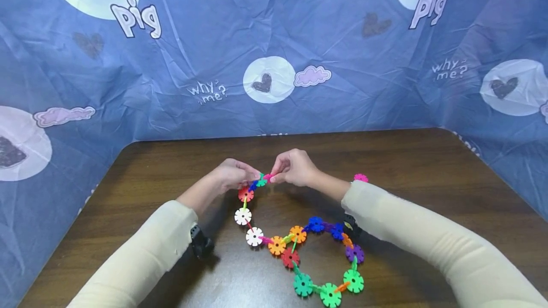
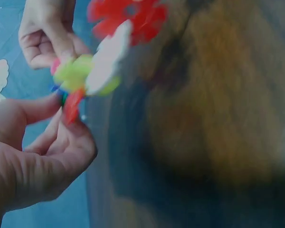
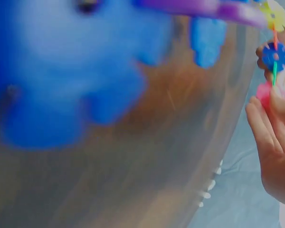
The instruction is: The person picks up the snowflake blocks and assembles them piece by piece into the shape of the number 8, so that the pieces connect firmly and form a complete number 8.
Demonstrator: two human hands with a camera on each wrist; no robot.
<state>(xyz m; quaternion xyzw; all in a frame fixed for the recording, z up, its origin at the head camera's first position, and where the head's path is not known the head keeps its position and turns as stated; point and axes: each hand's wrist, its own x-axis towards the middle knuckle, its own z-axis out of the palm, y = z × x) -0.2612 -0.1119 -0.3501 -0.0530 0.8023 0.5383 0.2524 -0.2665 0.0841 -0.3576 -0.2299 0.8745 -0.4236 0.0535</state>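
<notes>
A long chain of colourful notched plastic discs, slotted into one another, runs from the hands down the table. At its raised far end, my left hand [image 1: 234, 174] pinches a green notched disc [image 1: 262, 181] between thumb and fingers. My right hand [image 1: 296, 168] pinches a pink notched disc [image 1: 268, 178], which meets the green one edge to edge. In the right wrist view the pink disc [image 3: 265, 93] sits at the fingertips, with a green disc [image 3: 274, 73] and a blue disc [image 3: 276, 57] beyond it. Below the left hand hangs a red disc [image 1: 246, 195], followed by a white disc [image 1: 242, 216].
The chain's nearer part forms a loop, with an orange disc [image 1: 297, 234], a purple disc [image 1: 354, 254] and a green disc [image 1: 330, 294]. A separate pink disc [image 1: 361, 178] lies by the right sleeve. Behind the brown table [image 1: 171, 156] hangs a blue printed cloth [image 1: 342, 108].
</notes>
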